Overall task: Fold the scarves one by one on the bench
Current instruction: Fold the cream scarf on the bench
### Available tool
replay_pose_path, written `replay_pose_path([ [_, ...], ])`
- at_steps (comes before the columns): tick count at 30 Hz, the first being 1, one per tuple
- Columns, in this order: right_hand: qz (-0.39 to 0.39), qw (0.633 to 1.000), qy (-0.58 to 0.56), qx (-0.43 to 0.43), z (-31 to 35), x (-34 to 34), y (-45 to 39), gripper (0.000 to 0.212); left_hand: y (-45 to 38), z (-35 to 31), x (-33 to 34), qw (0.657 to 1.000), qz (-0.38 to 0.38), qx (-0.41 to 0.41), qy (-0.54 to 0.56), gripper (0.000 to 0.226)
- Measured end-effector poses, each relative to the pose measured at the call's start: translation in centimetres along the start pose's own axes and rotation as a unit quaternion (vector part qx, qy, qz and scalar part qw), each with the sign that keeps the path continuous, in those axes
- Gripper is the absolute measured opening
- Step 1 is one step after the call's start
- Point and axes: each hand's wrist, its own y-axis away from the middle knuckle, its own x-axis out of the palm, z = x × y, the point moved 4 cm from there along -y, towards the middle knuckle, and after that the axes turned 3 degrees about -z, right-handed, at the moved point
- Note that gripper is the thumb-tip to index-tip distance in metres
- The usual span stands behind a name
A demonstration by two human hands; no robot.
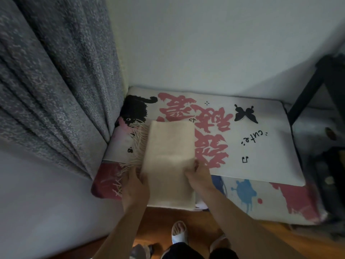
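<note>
On the bench [252, 146], toward its left end, the cream scarf [169, 161] lies folded into a long rectangle, fringe fanning out to the left. The left hand [135, 186] grips its left edge; the right hand [198, 174] pinches the right edge. The near end overhangs the bench front, so a loose grip could let the layers slide off.

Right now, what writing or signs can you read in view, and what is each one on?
":cute:" in black handwriting, upside down to the camera, on the printed bench cover.
Large pink brush characters on the same cover: not readable, and partly hidden by the folded beige scarf.
Small black mark by the scarf's far edge: too small to read.
</note>
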Motion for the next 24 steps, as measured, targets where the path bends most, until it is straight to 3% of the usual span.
replay_pose_path([
  [2,-0.004,1.0,-0.014,0.024,0.1,0.6,0.2,0.052,0.3,0.1,0.5,1.0,0.019,-0.006,-0.011,0.043],
  [6,0.029,0.998,-0.022,0.059,1.0,-1.9,-0.5,0.03,1.2,-1.4,-1.0,1.0,0.018,0.016,-0.019,0.051],
  [10,0.092,0.972,0.214,0.016,1.7,-12.0,-4.8,0.033,1.1,-5.5,-2.8,0.991,0.028,0.13,0.019,0.038],
  [12,0.054,0.947,0.316,-0.008,2.1,-17.6,-7.3,0.041,1.1,-8.6,-2.4,0.979,0.089,0.181,0.026,0.031],
  [14,-0.002,0.937,0.348,-0.036,2.1,-21.5,-9.7,0.054,1.0,-12.2,-0.4,0.964,0.166,0.203,0.037,0.032],
  [17,-0.116,0.919,0.37,-0.074,0.1,-23.3,-11.1,0.062,0.5,-17.1,4.3,0.954,0.241,0.171,0.054,0.047],
  [19,-0.196,0.923,0.322,-0.082,-2.4,-22.9,-9.7,0.07,-0.6,-19.3,7.9,0.956,0.256,0.136,0.048,0.058],
  [21,-0.248,0.927,0.277,-0.045,-5.2,-23.4,-8.0,0.063,-2.2,-20.8,11.3,0.96,0.26,0.1,0.016,0.067],
  [24,-0.261,0.941,0.202,0.073,-9.5,-25.3,-6.8,0.074,-3.7,-21.7,14.8,0.961,0.269,0.063,-0.002,0.063],
])
